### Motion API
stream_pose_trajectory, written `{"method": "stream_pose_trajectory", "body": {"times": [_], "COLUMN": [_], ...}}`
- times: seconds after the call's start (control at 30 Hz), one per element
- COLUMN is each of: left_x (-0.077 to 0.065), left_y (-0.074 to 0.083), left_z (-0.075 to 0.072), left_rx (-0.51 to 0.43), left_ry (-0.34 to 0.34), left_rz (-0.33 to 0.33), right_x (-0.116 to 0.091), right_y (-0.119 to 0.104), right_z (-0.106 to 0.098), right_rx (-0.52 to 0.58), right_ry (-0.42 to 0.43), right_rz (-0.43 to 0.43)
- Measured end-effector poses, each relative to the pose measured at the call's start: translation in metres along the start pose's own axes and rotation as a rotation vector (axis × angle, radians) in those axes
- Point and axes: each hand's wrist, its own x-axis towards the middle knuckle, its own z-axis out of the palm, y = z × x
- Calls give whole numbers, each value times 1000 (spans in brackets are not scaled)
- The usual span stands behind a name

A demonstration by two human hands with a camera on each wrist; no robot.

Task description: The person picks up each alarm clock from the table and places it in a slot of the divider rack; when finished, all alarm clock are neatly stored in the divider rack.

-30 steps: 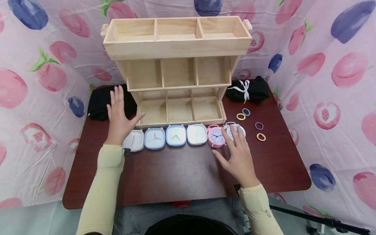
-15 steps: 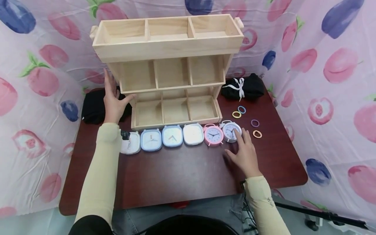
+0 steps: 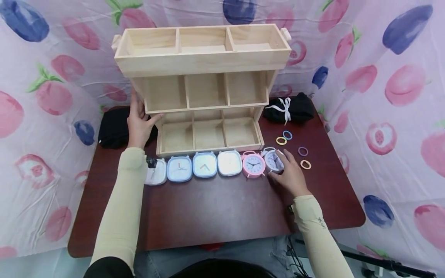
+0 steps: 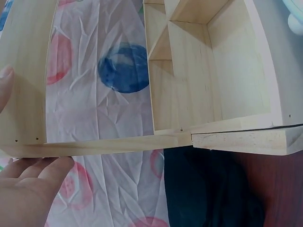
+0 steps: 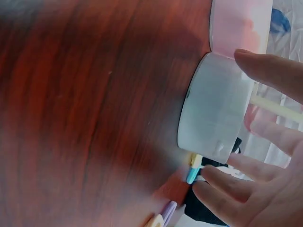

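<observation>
A pale wooden three-tier rack (image 3: 205, 63) with divided trays stands at the back of the table. My left hand (image 3: 139, 125) grips its left side at the middle tray, fingers along the outside and thumb at the front. In the left wrist view the fingers (image 4: 52, 172) lie against the wooden side strip. My right hand (image 3: 291, 177) is spread around the pale lavender round alarm clock (image 3: 273, 161), fingers at its right and thumb near its lower edge. A pink alarm clock (image 3: 253, 165) stands beside it.
Left of the pink clock, a row of square clocks continues: a white one (image 3: 230, 162), two blue ones (image 3: 205, 165) and another white one (image 3: 157, 172). Colored rings, including a purple ring (image 3: 303, 151), lie at the right. Black cloth bundles (image 3: 297, 108) flank the rack.
The left hand has moved from the air beside the rack onto its left side. The right hand has shifted from above the pink and lavender clocks down around the lavender one.
</observation>
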Motion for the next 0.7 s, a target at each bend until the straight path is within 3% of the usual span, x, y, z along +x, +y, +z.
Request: {"method": "stream_pose_trajectory", "body": {"times": [0.17, 0.43, 0.7], "left_x": [-2, -4, -3], "left_y": [1, 2, 2], "left_z": [0, 0, 0], "left_rx": [24, 21, 17], "left_ry": [2, 4, 5], "left_rz": [-19, -39, -40], "right_x": [6, 14, 14], "right_y": [1, 5, 11], "right_z": [3, 12, 12], "right_rx": [5, 1, 102], "right_ry": [-32, 59, 100], "right_rz": [-14, -30, 4]}}
